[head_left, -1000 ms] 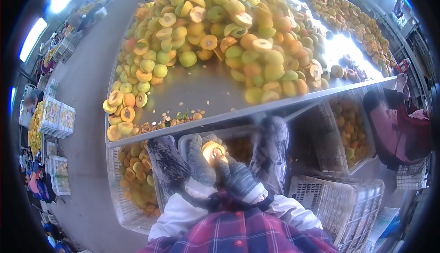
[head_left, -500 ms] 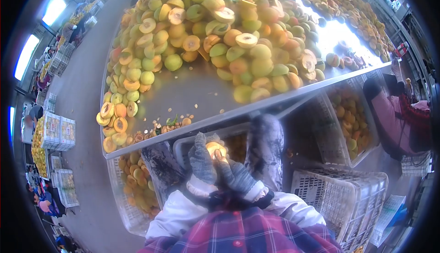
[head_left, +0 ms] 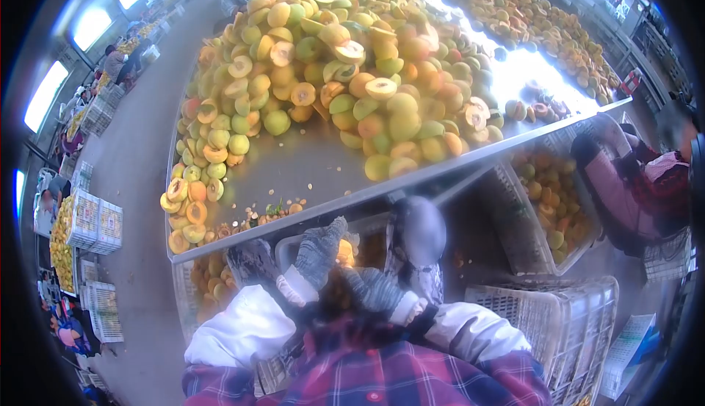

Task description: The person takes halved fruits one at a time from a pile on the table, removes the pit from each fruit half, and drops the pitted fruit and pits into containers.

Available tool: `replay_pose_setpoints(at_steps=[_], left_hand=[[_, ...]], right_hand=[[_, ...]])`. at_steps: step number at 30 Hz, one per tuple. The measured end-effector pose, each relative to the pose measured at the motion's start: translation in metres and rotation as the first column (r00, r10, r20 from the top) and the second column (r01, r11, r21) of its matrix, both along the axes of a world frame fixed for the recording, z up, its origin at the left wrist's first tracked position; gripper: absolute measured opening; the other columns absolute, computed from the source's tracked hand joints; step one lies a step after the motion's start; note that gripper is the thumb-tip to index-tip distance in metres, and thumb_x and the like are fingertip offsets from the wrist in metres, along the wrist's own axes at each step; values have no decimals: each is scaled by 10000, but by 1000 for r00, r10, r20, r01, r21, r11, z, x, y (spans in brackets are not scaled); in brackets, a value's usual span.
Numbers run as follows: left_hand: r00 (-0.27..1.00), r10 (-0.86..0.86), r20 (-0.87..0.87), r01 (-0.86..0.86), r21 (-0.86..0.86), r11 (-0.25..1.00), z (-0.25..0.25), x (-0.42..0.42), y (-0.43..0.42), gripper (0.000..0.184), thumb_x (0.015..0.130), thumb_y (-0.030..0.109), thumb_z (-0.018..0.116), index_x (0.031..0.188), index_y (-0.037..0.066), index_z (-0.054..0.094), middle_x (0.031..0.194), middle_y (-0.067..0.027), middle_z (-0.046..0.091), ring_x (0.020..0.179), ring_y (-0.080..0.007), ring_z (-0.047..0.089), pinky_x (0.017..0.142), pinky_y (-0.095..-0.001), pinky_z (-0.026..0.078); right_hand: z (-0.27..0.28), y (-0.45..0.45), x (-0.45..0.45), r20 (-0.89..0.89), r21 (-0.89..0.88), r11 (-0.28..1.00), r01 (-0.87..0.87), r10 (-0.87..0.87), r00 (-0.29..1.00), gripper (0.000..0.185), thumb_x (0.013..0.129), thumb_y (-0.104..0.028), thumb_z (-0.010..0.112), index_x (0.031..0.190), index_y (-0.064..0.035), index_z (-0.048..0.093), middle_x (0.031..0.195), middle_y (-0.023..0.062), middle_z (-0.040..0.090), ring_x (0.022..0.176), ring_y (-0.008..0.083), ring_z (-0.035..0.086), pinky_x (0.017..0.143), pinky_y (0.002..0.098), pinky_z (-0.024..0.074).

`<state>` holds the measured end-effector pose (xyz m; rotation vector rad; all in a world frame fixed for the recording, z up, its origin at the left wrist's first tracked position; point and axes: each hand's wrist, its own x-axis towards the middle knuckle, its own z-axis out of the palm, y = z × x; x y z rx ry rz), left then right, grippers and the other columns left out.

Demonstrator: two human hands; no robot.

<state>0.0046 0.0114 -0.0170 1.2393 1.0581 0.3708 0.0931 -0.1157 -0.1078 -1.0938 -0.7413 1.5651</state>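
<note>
My left hand (head_left: 320,250), in a grey knit glove, is above the crate between my knees, its fingers pointing up and forward. An orange-yellow peach piece (head_left: 345,253) rests against its palm side, partly covered by the fingers. Just below and to the right, my right hand (head_left: 373,290), gloved the same way, has its fingers curled towards the fruit. What those fingers hold, if anything, is hidden. Beneath both hands is a grey plastic crate (head_left: 288,248) with fruit inside. Ahead, a large heap of whole and halved peaches (head_left: 294,68) covers much of the metal table (head_left: 308,157).
Pits and scraps (head_left: 268,213) lie along the table's near edge. Fruit-filled crates stand under it at left (head_left: 209,277) and right (head_left: 551,207). An upturned-looking pale crate (head_left: 543,318) is by my right side. A seated person (head_left: 639,178) is at right.
My hands have moved slightly apart, the right one lower and away from the fruit. My left arm has swung outward, and the view has shifted a little.
</note>
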Motion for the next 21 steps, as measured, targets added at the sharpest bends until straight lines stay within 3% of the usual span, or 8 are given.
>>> replay_pose_setpoints(at_steps=[3, 7, 8, 9, 14, 17, 19, 21], left_hand=[[965, 154, 213, -161, 15, 987, -38, -13, 3, 402, 997, 327, 554, 822, -9, 687, 754, -90, 693, 657, -179, 646, 625, -287, 520], [919, 358, 164, -369, 45, 928, -37, -12, -6, 313, 988, 266, 540, 904, -5, 674, 770, -95, 692, 683, -180, 653, 626, -295, 525], [989, 142, 30, -132, 588, 798, -35, -15, -3, 268, 974, 226, 536, 942, -10, 661, 775, -104, 689, 689, -182, 656, 629, -296, 528], [978, 25, -209, 183, 903, 389, -16, -13, -3, 232, 961, 186, 532, 981, -14, 647, 780, -114, 686, 695, -183, 658, 632, -298, 530], [932, -87, 352, -49, 359, 932, -8, -11, -6, 95, 876, 93, 600, 888, 17, 655, 712, -49, 662, 652, -187, 637, 624, -286, 523], [965, -262, 27, 104, 876, 471, -16, -24, 4, 155, 881, 108, 564, 974, 28, 658, 863, -97, 711, 755, -213, 681, 700, -320, 535], [939, -337, 67, 147, 809, 569, 26, -26, -1, 164, 905, 122, 557, 983, 19, 657, 878, -107, 706, 762, -211, 679, 710, -321, 535], [907, -403, 118, 200, 723, 661, 33, -18, -17, 176, 930, 135, 549, 993, 11, 656, 892, -116, 702, 769, -210, 676, 721, -321, 536]], right_hand=[[7, 1, -6, 678, 414, 880, -233, -127, 724, 271, 1008, -304, 575, 1069, -48, 642, 926, 35, 639, 891, 141, 608, 766, 259, 497], [24, 8, -9, -141, 59, 998, -6, 14, 990, 340, 999, -372, 570, 998, -40, 645, 869, 70, 635, 829, 199, 619, 737, 293, 499], [46, 10, -3, -261, 17, 999, -40, 43, 964, 355, 1003, -376, 559, 979, -33, 646, 873, 88, 642, 818, 217, 620, 736, 304, 502], [57, 10, 2, -261, 20, 999, -48, 52, 964, 355, 1003, -376, 559, 979, -33, 646, 873, 88, 642, 818, 217, 620, 736, 304, 502], [113, 5, 36, 149, 87, 940, -329, 314, 937, 351, 1023, -325, 530, 1149, -7, 604, 979, 139, 660, 942, 236, 634, 803, 303, 510], [102, 1, 12, 65, 103, 978, -182, 176, 982, 366, 1026, -348, 519, 1204, -34, 578, 995, 143, 654, 888, 219, 639, 749, 278, 510], [78, -3, 0, -159, 166, 986, -15, 42, 986, 361, 1026, -362, 516, 1207, -55, 573, 999, 141, 653, 827, 204, 638, 690, 258, 508], [56, -4, -3, -160, -91, 968, -235, 219, 962, 699, 961, -363, 430, 1370, 198, 350, 1480, 305, 374, 1402, 372, 376, 1192, 416, 270]])
